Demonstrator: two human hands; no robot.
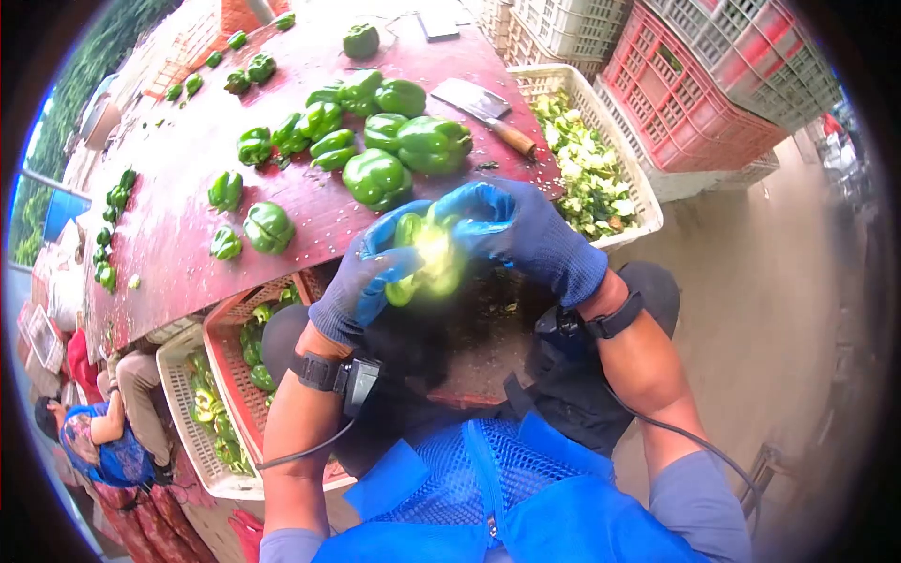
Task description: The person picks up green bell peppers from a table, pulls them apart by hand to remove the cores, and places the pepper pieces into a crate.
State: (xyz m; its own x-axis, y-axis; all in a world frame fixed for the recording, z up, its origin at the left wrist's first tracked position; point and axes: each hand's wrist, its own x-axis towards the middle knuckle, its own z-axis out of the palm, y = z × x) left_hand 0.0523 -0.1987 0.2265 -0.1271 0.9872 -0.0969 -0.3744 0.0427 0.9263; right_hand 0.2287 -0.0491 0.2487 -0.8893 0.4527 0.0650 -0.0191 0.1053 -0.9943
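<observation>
A green bell pepper (434, 255), its pale inside showing, is held between my two gloved hands above my lap. My left hand (368, 267) grips its left side, fingers curled round it. At its upper right, my right hand (511, 230) has its fingers bent and pressed against the pepper; motion blurs the contact a little. Just beyond my hands, a whole bell pepper (376, 179) lies at the edge of the red table (188, 272), beside a larger pepper (434, 145). A cleaver (483, 111) with a wooden handle rests on the table to the right.
A white crate (648, 211) of pale pepper scraps stands right of the table. Left of my legs are a red crate (221, 328) of green peppers and a white crate (178, 375) of pieces. Stacked crates (680, 94) rise at upper right. Another person (99, 436) sits at far left.
</observation>
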